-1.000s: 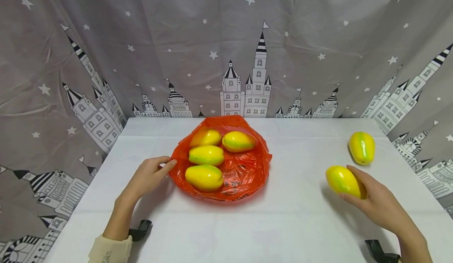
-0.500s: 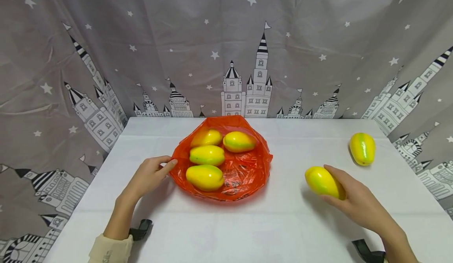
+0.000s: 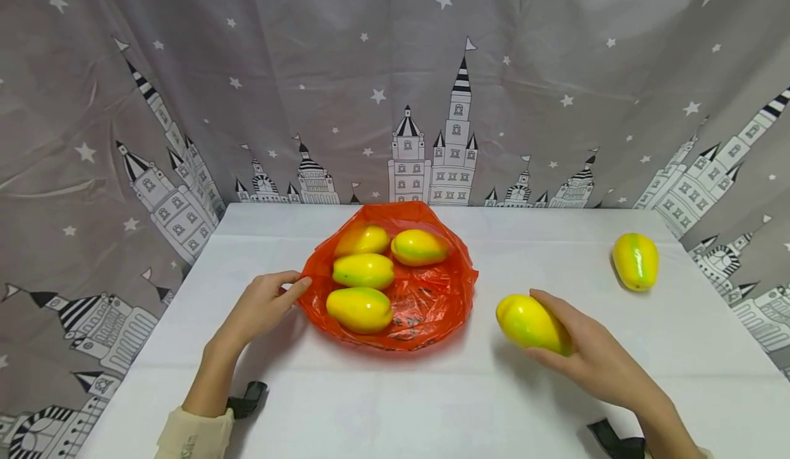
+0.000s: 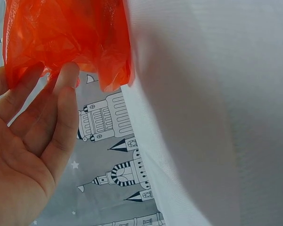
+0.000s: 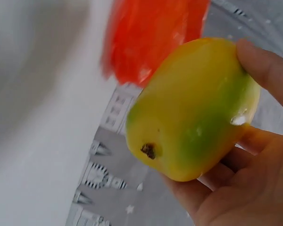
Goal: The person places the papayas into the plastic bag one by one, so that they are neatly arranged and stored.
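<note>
A red plastic bag [image 3: 426,308] lies spread open on the white table, with several glossy yellow-green mangoes [image 3: 359,310] in its left and back parts. At its left rim my left hand [image 3: 264,306] pinches the plastic between thumb and fingers. The left wrist view shows the fingers [image 4: 61,113] up against the hanging folds of the bag [image 4: 66,37]. My right hand [image 3: 586,349] grips another mango [image 3: 533,325] above the table, right of the bag. Its brown stem stub faces the right wrist camera, with the thumb and fingers around the mango [image 5: 193,113].
One more mango [image 3: 636,261] lies at the back right of the white table [image 3: 395,404]. Behind the table hangs a grey curtain [image 3: 345,68] printed with castles and stars. A black wrist mount [image 3: 248,400] shows beside the left forearm.
My right hand has moved left with the mango, toward the bag. The left hand keeps its place at the rim, and the mangoes in the bag lie as before.
</note>
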